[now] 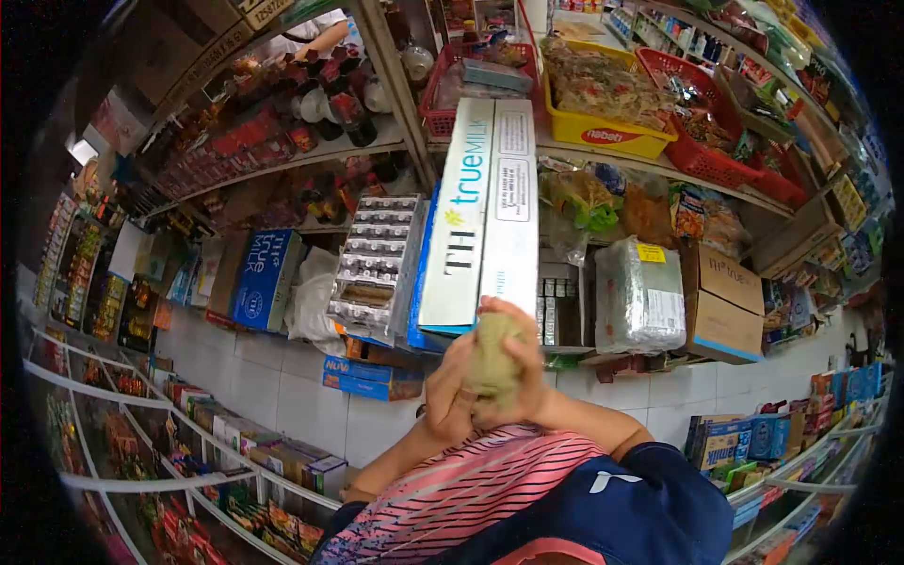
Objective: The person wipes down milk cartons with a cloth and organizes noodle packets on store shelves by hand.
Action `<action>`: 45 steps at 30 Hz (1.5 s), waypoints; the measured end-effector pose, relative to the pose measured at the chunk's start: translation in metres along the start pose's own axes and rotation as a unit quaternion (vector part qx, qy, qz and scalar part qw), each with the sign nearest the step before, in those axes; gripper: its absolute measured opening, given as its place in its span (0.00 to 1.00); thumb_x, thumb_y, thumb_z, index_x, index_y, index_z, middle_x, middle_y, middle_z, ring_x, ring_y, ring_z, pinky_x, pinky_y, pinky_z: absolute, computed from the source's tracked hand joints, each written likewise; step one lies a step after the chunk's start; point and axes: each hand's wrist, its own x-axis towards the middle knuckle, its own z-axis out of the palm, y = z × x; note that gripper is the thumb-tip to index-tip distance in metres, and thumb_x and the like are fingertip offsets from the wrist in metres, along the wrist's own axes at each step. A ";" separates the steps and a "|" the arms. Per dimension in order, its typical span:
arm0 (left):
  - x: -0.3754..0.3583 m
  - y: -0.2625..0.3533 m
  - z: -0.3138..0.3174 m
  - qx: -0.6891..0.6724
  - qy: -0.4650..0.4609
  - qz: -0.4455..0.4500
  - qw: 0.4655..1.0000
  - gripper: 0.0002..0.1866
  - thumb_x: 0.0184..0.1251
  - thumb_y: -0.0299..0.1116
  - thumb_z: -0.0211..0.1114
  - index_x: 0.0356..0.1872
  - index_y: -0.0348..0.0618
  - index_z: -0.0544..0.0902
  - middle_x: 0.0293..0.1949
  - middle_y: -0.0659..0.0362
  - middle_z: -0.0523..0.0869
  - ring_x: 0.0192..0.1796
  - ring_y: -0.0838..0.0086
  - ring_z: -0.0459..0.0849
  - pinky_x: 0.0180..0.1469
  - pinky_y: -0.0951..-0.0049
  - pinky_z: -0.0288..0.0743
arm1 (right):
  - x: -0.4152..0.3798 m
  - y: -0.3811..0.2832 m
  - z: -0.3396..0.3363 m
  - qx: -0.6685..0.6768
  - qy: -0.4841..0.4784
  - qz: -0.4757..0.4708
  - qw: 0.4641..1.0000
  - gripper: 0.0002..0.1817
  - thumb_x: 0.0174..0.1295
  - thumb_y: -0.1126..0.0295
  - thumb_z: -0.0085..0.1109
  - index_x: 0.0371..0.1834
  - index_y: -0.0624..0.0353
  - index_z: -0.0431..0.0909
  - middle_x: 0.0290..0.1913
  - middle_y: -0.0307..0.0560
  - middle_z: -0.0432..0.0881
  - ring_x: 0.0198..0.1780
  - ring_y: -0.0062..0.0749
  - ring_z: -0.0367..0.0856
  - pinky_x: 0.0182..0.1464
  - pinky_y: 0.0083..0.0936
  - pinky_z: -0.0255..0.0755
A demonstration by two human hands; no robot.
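A bunched olive-green cloth point(495, 350) is squeezed between my two hands, close in front of my chest. My left hand point(446, 391) wraps its left side with bent fingers. From the other side my right hand point(532, 372) closes round it, one finger reaching over the top. Just beyond the hands lies a long white TH true MILK carton point(468, 202), its near end right by my right fingertips.
Left of the carton sits a wrapped pack of small cartons point(379, 259); further left is a blue milk box point(266, 282). To the right are a plastic-wrapped pack point(640, 292) and a cardboard box point(723, 306). Baskets, including a yellow one point(607, 137), fill the shelf behind. Racks flank me.
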 end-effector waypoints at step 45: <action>0.049 -0.064 0.027 0.569 0.073 0.279 0.770 0.20 0.64 0.42 0.40 0.30 0.48 0.82 0.37 0.62 0.84 0.40 0.72 0.77 0.42 0.70 0.60 | 0.099 0.271 -0.130 -0.071 0.205 0.226 0.950 0.25 0.59 0.67 0.50 0.60 0.59 0.62 0.64 0.51 0.59 0.64 0.41 0.57 0.64 0.28 0.50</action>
